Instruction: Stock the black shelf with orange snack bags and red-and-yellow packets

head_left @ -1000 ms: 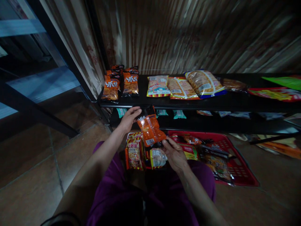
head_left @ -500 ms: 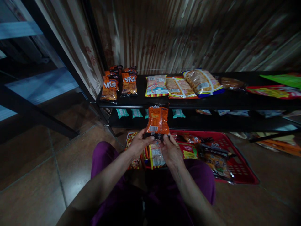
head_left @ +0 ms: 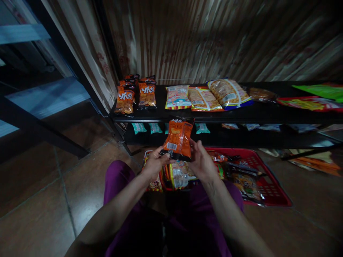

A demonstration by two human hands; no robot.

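At the long black shelf [head_left: 157, 115], left hand [head_left: 155, 164] pinches the glossy orange-and-black plastic packet [head_left: 179, 137] low on its left; right hand [head_left: 202, 162] spreads loosely at its right edge, contact unclear. Likely step: orienting it; next move needs steady support.

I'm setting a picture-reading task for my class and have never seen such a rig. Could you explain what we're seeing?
There's no machine: a camera worn on someone's head looks forward and down at that person's bare hands. The left hand holds an orange snack packet by its lower left corner; the right hand is at the packet's right edge, though whether it presses there is hard to tell. Beyond, a black shelf carries more orange packets and other snack bags, with small teal packets on the level below. In front, a red basket holds further snacks.
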